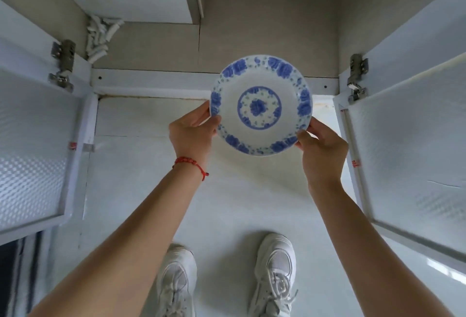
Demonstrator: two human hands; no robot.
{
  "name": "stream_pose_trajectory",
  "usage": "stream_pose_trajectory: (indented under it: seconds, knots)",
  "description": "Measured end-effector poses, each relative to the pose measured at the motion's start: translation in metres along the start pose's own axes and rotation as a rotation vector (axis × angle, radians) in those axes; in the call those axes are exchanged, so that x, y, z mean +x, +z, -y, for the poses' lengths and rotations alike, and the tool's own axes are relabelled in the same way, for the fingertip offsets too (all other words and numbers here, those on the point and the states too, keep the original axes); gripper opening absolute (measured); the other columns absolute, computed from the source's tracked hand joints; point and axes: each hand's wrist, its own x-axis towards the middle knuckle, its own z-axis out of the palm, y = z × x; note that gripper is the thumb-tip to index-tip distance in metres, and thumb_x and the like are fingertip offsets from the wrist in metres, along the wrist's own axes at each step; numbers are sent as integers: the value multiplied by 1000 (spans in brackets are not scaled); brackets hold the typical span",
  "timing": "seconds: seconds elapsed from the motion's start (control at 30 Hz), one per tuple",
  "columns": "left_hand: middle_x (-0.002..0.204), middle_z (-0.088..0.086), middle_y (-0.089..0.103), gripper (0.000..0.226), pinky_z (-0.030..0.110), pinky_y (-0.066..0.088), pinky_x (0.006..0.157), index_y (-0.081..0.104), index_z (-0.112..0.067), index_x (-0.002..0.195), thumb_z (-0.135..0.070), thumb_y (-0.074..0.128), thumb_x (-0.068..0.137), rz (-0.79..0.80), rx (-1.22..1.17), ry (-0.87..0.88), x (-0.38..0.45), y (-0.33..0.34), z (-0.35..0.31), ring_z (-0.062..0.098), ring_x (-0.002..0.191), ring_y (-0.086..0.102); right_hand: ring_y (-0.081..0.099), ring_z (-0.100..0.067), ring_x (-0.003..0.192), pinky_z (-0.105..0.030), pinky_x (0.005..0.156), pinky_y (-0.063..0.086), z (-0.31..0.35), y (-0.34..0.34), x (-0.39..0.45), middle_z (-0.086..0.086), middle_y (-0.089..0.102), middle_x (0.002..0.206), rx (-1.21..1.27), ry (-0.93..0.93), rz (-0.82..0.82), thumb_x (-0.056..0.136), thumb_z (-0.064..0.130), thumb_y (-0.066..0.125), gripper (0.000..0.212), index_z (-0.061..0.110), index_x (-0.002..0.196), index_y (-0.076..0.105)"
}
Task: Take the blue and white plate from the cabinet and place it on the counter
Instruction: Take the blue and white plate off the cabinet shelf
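Here we hold the plate (261, 105) up between our two hands, face toward us, so its blue flower rim and the blue ring at its centre show in full. Our left hand (193, 131) closes on the lower left edge, thumb laid over the rim and the fingers hidden behind it; our right hand (321, 149) closes on the lower right edge in the same way, thumb on the front and the rest curled behind. Both hands are shut on the plate, and it touches nothing else that we can see. A red bracelet (190, 162) sits on the wrist just below our left hand. Out to the left of our left hand stands an open door (35, 145) with a frosted, dotted panel, hung on a metal hinge (61, 64); out to the right of our right hand stands the other door (413, 140), also open, with its own hinge (356, 78). Beyond the plate, past both hands, runs the cabinet (151, 46) with its grey inner wall, and some white foam pieces (100, 36) are stuffed into the corner up and to the left of our left hand. Below our forearms, between them, two white shoes (274, 273) stand on the pale floor (222, 215). Whether the plate is tilted or quite level we cannot tell from this angle.
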Motion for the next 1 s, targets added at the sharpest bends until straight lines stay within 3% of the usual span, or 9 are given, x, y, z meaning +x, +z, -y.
stream_pose_trajectory:
  seconds: [0.07,0.17,0.33,0.5,0.67,0.83,1.0]
  knots:
    - [106,10,70,31,22,56,63,67,-10,106,-2,68,77,5,29,11,-14,-5,-9,8,84,69,69,-10,86,-25,70,59,9,-6,-16,-1,73,97,1,-6,-21,80,-1,58,32,18,105,68]
    - [103,7,71,31,16,53,60,68,-12,105,-1,68,76,30,32,23,-38,-14,-26,4,80,69,69,-8,83,-24,70,59,22,-17,-42,0,73,94,18,-9,-47,81,1,58,32,21,104,68]
    - [97,1,74,32,18,54,62,69,-14,102,3,66,76,86,35,22,-86,-31,-53,6,79,69,67,1,75,-17,66,57,41,-37,-87,13,74,84,87,113,-96,80,5,59,31,30,94,71]
    - [97,9,73,33,17,54,61,69,-14,103,3,66,75,36,93,4,-133,-47,-80,4,72,68,66,1,71,-15,59,54,71,-56,-126,21,73,77,81,160,-105,79,4,57,33,32,88,71]
    - [94,4,73,36,15,53,59,70,-27,95,3,66,75,44,111,-5,-177,-59,-121,4,72,69,68,-5,75,-25,65,59,112,-79,-165,1,75,89,57,171,-86,81,4,57,29,24,96,71]
    - [93,0,73,35,14,53,60,69,-23,101,1,66,76,73,138,21,-232,-72,-172,4,74,69,68,-3,70,-19,57,57,166,-109,-206,23,73,76,88,179,-98,81,0,55,32,22,98,71]
    - [91,-10,74,38,17,55,65,68,-25,102,2,66,76,108,146,63,-289,-78,-223,10,84,70,70,-7,73,-19,59,56,219,-142,-248,19,74,78,155,188,-135,81,-6,53,33,12,103,69]
